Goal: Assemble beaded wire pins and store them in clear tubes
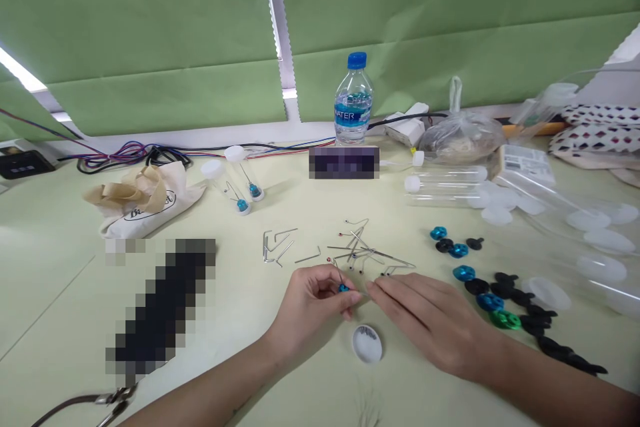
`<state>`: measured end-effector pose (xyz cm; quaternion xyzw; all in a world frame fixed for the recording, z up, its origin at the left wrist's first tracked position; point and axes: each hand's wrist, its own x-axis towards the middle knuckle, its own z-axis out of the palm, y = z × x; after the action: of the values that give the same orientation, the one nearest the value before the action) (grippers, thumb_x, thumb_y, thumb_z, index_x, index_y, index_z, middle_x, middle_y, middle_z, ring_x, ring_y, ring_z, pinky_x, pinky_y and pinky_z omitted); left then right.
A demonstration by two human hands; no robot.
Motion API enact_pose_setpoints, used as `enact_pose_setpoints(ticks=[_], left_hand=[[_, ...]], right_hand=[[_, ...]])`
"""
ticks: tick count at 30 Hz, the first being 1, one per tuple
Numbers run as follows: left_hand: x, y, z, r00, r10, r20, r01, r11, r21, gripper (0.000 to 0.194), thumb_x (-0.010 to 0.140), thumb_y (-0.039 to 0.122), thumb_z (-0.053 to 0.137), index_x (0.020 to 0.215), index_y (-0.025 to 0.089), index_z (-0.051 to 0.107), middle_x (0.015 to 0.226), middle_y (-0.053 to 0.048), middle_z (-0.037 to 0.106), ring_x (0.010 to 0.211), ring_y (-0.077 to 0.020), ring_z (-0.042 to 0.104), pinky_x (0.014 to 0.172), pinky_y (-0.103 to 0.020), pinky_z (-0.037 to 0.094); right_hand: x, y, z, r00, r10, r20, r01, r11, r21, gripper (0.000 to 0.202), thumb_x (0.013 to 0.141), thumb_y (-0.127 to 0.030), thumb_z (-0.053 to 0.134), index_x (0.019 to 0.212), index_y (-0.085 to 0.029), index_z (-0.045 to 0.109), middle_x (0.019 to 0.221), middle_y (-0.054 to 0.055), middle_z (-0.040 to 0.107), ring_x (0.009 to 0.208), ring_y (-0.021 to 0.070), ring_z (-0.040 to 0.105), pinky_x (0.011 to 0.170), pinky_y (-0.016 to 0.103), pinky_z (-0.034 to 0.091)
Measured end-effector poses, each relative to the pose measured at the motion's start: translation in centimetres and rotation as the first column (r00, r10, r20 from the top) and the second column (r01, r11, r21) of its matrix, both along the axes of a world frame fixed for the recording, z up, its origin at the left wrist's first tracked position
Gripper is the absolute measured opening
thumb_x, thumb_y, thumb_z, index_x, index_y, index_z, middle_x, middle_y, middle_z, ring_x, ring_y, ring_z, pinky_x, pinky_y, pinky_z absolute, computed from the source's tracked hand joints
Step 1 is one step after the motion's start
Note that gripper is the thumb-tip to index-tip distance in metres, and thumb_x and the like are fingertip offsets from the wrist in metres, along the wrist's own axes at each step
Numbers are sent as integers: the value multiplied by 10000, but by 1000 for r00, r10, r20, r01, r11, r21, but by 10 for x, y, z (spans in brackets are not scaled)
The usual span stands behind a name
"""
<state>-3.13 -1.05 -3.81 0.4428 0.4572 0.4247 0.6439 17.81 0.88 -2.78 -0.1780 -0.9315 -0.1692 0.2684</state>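
Observation:
Near the middle of the table, my left hand (320, 297) pinches a small blue metallic piece (343, 287) with a thin wire rising from it. Close on its right is my right hand (430, 313), fingers pressed together and pointing left; its fingertips are near the blue piece, and what they hold is too small to make out. Just beyond both hands lies a loose pile of bent wires (370, 252) with small beads. A white round cap (367, 345) with tiny metal bits in it sits below my hands.
L-shaped hex keys (275, 245) lie left of the wires. Two capped tubes (245, 173) stand behind. Blue, black and green knobs (489, 301), clear tubes (445, 185) and a plastic bag (463, 137) are at right. A water bottle (353, 103) stands at the back, a cloth pouch (150, 200) at left.

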Motion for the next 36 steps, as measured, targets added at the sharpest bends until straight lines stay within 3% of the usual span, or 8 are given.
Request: enact_pose_setpoints(ticks=[10, 13, 16, 18, 21, 25, 29, 36], left_hand=[[1, -2, 0, 999, 14, 29, -14, 1000, 7, 80, 741, 198, 705, 708, 134, 672, 654, -22, 618, 597, -106, 546, 606, -252, 431], [2, -3, 0, 999, 18, 35, -19, 999, 29, 56, 741, 174, 700, 708, 141, 669, 660, -13, 606, 605, -103, 536, 611, -246, 427], [1, -3, 0, 999, 34, 18, -35, 998, 48, 40, 750, 170, 686, 721, 151, 667, 651, -5, 597, 605, -106, 531, 605, -242, 425], [1, -3, 0, 999, 40, -18, -39, 998, 49, 46, 757, 182, 680, 724, 152, 669, 649, -6, 597, 606, -110, 531, 598, -240, 423], [2, -2, -1, 997, 51, -61, -48, 998, 48, 73, 758, 195, 680, 704, 151, 662, 631, -3, 584, 595, -108, 515, 581, -237, 410], [2, -4, -1, 995, 70, -76, -62, 993, 97, 78, 771, 218, 676, 727, 155, 660, 655, -13, 594, 621, -119, 522, 600, -250, 421], [2, -7, -2, 992, 95, -87, -77, 980, 183, 64, 778, 220, 672, 762, 159, 659, 737, -36, 626, 651, -130, 540, 627, -271, 453], [0, -9, -3, 977, 121, -175, -65, 954, 293, 32, 784, 202, 664, 784, 171, 659, 766, -40, 642, 674, -136, 564, 617, -257, 486]], right_hand=[[-9, 1, -13, 994, 2, -108, -38, 942, -332, 270, 895, -73, 428, 1129, -129, 552, 756, 64, 673, 675, 183, 624, 578, 301, 496], [-14, -1, -15, 984, -86, -155, -36, 760, -649, 268, 932, -117, 386, 1124, -198, 554, 765, 23, 672, 636, 137, 611, 579, 254, 471], [-19, -3, -9, 964, -244, -109, 10, 440, -898, 250, 964, -227, 365, 1159, -229, 521, 620, -34, 605, 527, 111, 548, 530, 227, 429], [-22, -5, -5, 944, -320, -76, 5, 245, -969, 266, 969, -303, 362, 1200, -228, 471, 548, -62, 540, 475, 110, 488, 487, 223, 388], [-25, -6, -2, 922, -377, -88, -73, 52, -996, 287, 965, -364, 355, 1204, -224, 430, 551, -67, 519, 467, 109, 437, 467, 222, 349], [-28, -7, -2, 894, -427, -138, -204, -113, -972, 298, 956, -405, 368, 1172, -215, 443, 538, -70, 493, 460, 99, 395, 450, 210, 314], [-29, -6, -3, 870, -451, -200, -328, -224, -918, 288, 938, -416, 416, 1111, -194, 476, 534, -61, 520, 452, 89, 427, 449, 197, 344], [-27, -4, -2, 852, -452, -262, -416, -281, -865, 268, 908, -431, 479, 800, -187, 459, 541, -52, 540, 435, 64, 438, 421, 168, 334]])
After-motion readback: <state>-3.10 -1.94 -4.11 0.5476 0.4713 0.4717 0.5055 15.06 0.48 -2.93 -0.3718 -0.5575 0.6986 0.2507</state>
